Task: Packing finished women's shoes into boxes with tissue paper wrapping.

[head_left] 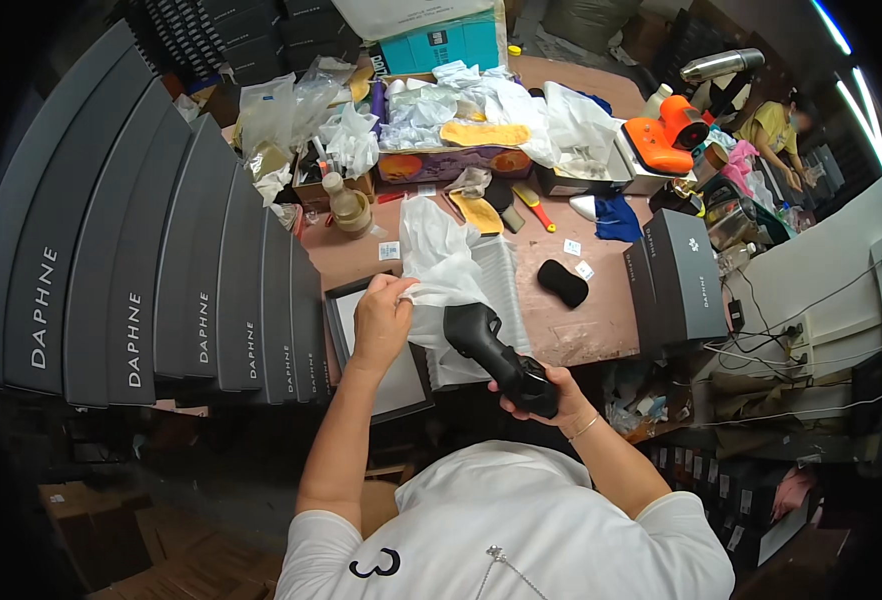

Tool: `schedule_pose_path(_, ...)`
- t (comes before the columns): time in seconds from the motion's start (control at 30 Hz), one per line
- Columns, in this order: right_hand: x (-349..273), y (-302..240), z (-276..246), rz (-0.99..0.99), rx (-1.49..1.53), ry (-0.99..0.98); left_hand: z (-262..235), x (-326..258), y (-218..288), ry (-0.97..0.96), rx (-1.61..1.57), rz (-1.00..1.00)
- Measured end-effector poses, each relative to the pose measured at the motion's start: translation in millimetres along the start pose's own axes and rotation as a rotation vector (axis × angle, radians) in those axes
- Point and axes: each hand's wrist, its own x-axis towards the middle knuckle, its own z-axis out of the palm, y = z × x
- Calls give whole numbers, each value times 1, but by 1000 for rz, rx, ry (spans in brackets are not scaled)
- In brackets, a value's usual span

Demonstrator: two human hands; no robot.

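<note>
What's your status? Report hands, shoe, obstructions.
Right hand holds black shoe. Left hand pinches white tissue paper. Black pad on table, apart from shoe; no blockage seen.

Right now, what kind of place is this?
It looks like a workroom for packing shoes: dark gray boxes line the left side, the right hand holds a black shoe, and the left hand touches white tissue paper.

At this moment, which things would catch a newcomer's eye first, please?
A row of large dark-grey boxes fills the left side. At the back right, a bright orange device stands out. In the middle, the right hand holds a glossy black shoe while the left hand pinches a thin white sheet.
</note>
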Motion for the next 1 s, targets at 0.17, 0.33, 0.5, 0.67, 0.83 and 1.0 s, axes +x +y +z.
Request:
schedule_pose_path(0.17, -23, 7, -1, -16, 244, -110, 25, 2, 41, -154, -47, 6)
schedule_pose_path(0.33, -17, 0, 1, -32, 159, -218, 24, -6, 65, -150, -195, -7)
schedule_pose_path(0.5, -9, -12, 20, -81, -138, -67, 1, -30, 100, -220, -426, -77)
schedule_pose_path(0.67, 19, 21, 44, -338, 190, 533, 18, -56, 124, -189, -261, 381)
schedule_pose_path(0.83, 26, 28, -18, -393, -424, 368, 46, -70, 129, -221, -384, 449)
schedule_pose_path(1.0, -4, -13, -26, -599, -1607, 541, 90, -115, 128, -486, -565, 377)
